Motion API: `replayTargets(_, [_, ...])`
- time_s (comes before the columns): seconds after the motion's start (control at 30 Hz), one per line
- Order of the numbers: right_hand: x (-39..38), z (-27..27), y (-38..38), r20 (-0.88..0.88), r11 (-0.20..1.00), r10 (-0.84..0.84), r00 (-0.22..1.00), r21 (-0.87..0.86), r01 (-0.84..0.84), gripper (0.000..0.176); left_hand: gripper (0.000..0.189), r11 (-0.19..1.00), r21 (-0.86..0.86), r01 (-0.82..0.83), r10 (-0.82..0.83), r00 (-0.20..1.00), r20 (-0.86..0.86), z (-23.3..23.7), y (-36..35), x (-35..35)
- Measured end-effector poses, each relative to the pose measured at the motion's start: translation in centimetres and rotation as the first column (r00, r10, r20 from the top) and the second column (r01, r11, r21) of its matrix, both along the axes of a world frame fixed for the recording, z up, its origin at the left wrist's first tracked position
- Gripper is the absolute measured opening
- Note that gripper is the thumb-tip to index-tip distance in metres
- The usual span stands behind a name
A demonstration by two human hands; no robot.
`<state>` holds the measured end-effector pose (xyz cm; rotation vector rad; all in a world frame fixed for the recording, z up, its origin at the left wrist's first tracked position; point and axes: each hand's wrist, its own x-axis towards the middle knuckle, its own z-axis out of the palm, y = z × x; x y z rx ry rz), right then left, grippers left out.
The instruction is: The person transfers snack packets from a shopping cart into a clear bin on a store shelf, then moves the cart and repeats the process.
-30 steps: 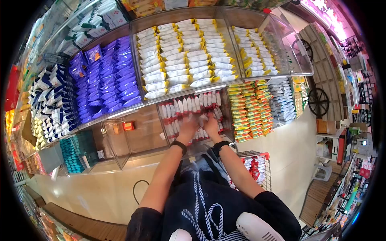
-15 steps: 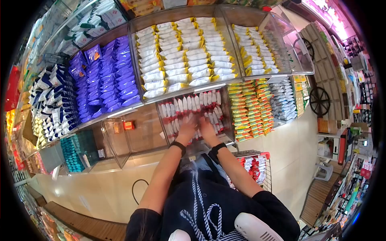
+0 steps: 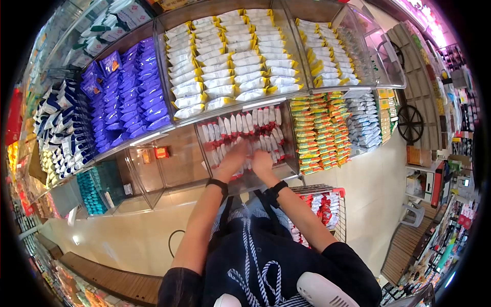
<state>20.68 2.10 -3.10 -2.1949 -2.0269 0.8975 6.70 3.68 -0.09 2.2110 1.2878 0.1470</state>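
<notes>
Both my hands are down in the lower bin of small white packets with red ends [image 3: 248,123], which lie in rows. My left hand [image 3: 234,159] reaches over the front rows, its fingers blurred among the packets. Close beside it on the right, my right hand [image 3: 262,162] is bent downward over the same rows, its fingertips hidden. Whether either hand grips a packet cannot be made out. Each wrist wears a black band.
Above is a clear bin of white-and-yellow packets [image 3: 220,66], with purple packets [image 3: 130,97] to its left. Orange-and-green packets [image 3: 319,133] stand right. A wire cart [image 3: 343,220] holding red-and-white packets is near my right arm. A small orange box [image 3: 161,152] lies in the left bin.
The view has shifted slightly, so the upper bins sit higher. Both hands have moved a little toward the front of the bin, uncovering more of the red-ended packets.
</notes>
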Motion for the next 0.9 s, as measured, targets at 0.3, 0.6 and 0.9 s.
replayTargets(0.3, [-1.5, 0.8, 0.9, -0.047, 1.000, 0.008, 0.999, 0.001, -0.008, 0.017, 0.042, 0.998, 0.053, 0.025, -0.021, 0.997, -0.080, -0.9, -0.8, 0.1])
replayTargets(0.6, [-0.6, -1.9, 0.2, 0.018, 0.934, 0.195, 0.981, 0.301, -0.191, 0.014, 0.049, 0.977, 0.135, 0.165, -0.115, 0.941, -0.318, -0.2, -1.4, 0.1])
replayTargets(0.9, [3.7, 1.3, 1.5, -0.370, 0.843, -0.498, 0.784, -0.418, 0.338, 0.037, 0.038, 0.995, -0.002, -0.100, 0.096, 0.960, -0.264, 3.7, -1.2, 0.8])
